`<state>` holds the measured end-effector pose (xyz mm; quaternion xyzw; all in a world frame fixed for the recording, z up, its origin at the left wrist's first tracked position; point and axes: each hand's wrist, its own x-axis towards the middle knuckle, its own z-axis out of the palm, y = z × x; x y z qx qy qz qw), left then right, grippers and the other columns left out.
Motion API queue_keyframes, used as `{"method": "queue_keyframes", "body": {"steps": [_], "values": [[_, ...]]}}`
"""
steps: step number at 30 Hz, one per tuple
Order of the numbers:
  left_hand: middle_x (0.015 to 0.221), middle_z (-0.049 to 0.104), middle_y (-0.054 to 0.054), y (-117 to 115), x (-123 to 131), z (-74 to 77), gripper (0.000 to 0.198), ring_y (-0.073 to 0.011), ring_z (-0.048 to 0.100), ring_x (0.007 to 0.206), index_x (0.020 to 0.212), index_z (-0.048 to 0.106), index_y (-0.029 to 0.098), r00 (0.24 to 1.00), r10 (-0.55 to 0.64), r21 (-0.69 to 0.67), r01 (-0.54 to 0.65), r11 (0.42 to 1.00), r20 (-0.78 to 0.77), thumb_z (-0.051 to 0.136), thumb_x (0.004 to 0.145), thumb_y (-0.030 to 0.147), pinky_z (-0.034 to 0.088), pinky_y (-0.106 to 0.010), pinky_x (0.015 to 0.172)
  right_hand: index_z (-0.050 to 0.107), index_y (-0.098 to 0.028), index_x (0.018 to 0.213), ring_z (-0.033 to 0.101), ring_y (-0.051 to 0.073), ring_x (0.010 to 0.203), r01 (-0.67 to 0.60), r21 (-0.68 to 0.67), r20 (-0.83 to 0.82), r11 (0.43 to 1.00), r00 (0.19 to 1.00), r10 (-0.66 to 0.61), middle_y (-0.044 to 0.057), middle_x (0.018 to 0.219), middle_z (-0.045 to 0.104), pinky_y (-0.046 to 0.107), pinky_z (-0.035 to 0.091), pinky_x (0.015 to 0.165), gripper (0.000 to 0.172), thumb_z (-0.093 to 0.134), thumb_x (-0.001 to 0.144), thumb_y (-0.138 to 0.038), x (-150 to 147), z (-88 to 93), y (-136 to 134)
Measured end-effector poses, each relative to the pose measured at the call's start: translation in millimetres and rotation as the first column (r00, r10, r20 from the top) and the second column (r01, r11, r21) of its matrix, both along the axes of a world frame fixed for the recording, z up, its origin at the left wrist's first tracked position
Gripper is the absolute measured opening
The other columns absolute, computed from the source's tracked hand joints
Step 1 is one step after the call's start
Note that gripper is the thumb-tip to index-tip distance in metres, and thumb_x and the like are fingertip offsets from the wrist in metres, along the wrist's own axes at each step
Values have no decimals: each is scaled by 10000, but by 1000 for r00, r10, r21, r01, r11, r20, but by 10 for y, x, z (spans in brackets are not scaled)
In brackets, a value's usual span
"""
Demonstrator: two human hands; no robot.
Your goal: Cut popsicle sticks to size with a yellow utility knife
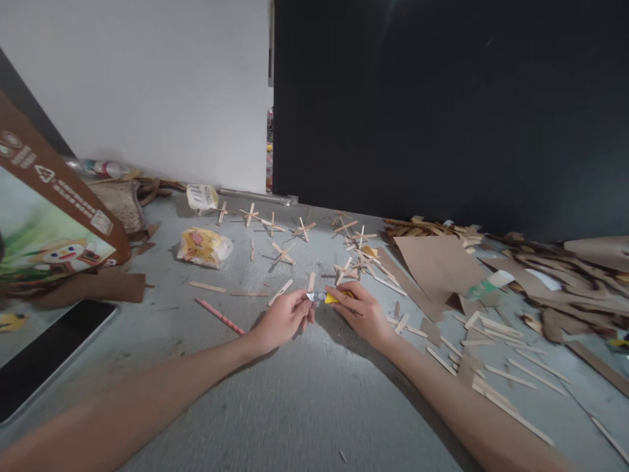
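Note:
Both my hands meet over the grey floor at the middle of the view. My right hand is closed around a small yellow tube with a silver end. My left hand pinches that silver end with thumb and fingers. A loose popsicle stick lies just beyond the tube, and another stick lies next to my left fingers. Several crossed stick pieces lie scattered farther back.
Loose sticks and brown cardboard scraps spread to the right. A pink straw lies left of my left hand. A yellow plastic packet, a printed carton and a dark tablet sit at the left. A dark panel stands behind.

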<state>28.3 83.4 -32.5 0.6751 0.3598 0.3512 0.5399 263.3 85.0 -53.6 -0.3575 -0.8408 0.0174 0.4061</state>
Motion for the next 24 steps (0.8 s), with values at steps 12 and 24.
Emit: {"method": "queue_keyframes", "body": {"steps": [12,24], "values": [[711,613,23,-14,14,10,280,-99,530,524,880,526,204,1000,17,-44,-16,999,24,521,955,474,394,-240,539,680,-318,1399,688,239,921,-1,-23,-4,1000,1000,1,103,1036,693,394,618,802,384,570,1038,-246,-11,28,-28],[711,618,14,-6,10,-12,344,-100,531,533,857,512,207,1000,12,-22,-11,1000,25,511,965,534,383,-240,537,683,-310,1395,684,219,883,-68,-73,-47,995,997,65,95,1017,698,356,602,757,370,551,1053,-257,-25,83,-58]]}}
